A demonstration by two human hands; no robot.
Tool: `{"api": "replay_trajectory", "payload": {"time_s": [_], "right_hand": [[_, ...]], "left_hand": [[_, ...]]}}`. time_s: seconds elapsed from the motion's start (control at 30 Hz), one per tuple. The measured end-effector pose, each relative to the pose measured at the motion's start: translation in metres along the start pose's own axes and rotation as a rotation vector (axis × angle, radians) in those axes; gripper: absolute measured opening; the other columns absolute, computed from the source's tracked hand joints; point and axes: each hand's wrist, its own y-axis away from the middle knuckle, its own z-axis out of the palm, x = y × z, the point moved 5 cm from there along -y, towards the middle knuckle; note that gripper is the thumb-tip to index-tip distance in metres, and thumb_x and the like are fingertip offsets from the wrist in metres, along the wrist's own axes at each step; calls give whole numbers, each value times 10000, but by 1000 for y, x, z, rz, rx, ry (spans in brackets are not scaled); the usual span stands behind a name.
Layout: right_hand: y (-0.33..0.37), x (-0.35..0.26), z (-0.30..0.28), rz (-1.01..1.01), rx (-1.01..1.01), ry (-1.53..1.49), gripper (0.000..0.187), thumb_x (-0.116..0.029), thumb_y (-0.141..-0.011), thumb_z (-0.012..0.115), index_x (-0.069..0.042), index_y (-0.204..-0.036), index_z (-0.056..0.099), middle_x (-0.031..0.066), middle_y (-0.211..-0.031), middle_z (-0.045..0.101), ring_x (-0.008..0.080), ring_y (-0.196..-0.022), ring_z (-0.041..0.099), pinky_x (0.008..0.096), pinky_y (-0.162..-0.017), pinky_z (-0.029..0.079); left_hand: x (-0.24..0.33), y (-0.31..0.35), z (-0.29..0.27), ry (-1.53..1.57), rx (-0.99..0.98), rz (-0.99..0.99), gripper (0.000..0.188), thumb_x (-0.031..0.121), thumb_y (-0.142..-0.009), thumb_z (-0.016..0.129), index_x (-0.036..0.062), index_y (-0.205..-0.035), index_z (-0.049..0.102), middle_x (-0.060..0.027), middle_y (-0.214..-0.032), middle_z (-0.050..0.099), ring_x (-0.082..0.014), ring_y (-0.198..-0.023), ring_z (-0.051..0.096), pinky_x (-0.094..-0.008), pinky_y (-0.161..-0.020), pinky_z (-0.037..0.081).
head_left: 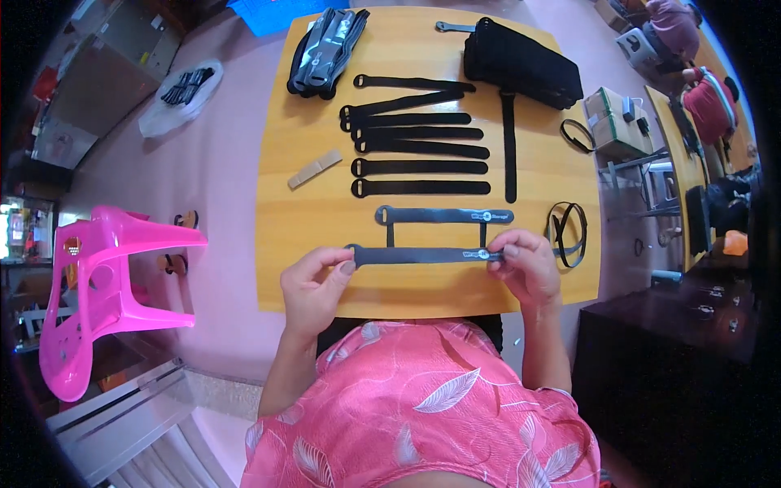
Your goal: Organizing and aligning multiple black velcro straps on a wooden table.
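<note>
A dark storage strap (415, 255) with a printed label lies stretched along the near side of the wooden table. At its left end, the fingers of my left hand (316, 289) pinch the strap. My right hand (529, 270) grips the opposite end between thumb and fingers, covering the tip. Just beyond is a second labelled strap (443, 215), with a looped hole at its left end. Two short dark bands (390, 236) run between these two straps. Farther up, several plain black straps (423, 167) lie in a row, some overlapping, their looped ends to the left.
A strapped bundle (325, 53) and a large black stack (521, 65) occupy the table's far side. One strap (509, 146) lies lengthwise; a beige strip (316, 170) sits left. Thin black loops (567, 234) rest right. A pink stool (114, 285) stands left; people (708, 106) are far right.
</note>
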Motion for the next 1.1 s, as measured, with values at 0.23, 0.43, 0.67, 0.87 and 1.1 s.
{"api": "replay_trajectory", "payload": {"time_s": [0.23,0.43,0.67,0.87,1.1], "right_hand": [[6,-21,-12,27,252,628,230,9,-862,618,53,-1087,602,41,-833,636,79,-752,590,204,-650,459],[3,-31,-27,48,360,888,93,-20,-851,662,9,-939,653,-5,-762,622,68,-719,552,223,-634,443],[-4,-38,-38,-115,360,1019,107,-17,-855,651,7,-959,660,7,-736,607,80,-705,543,231,-655,450],[-16,-39,-44,24,493,1006,125,-33,-842,650,28,-950,672,61,-717,646,97,-651,578,249,-601,461],[-24,-40,-53,62,552,1087,147,-79,-846,629,32,-917,695,41,-645,629,69,-592,547,247,-548,438]], "left_hand": [[-11,-16,26,323,18,-159,185,-31,-848,653,-68,-1025,615,-90,-868,665,-118,-765,640,-235,-707,516],[-18,-23,37,187,-50,-196,92,-7,-862,660,-37,-948,649,-34,-833,640,-78,-739,590,-200,-669,469],[-10,-38,44,-39,-20,-63,51,4,-861,665,-30,-898,658,10,-781,589,-58,-708,533,-187,-646,419],[-17,-42,50,-65,55,-164,59,1,-850,672,-32,-900,670,12,-764,609,-40,-665,530,-195,-588,424],[-25,-53,52,-249,73,-142,44,-14,-825,674,-49,-852,675,-27,-720,631,-38,-622,540,-195,-540,429]]}}
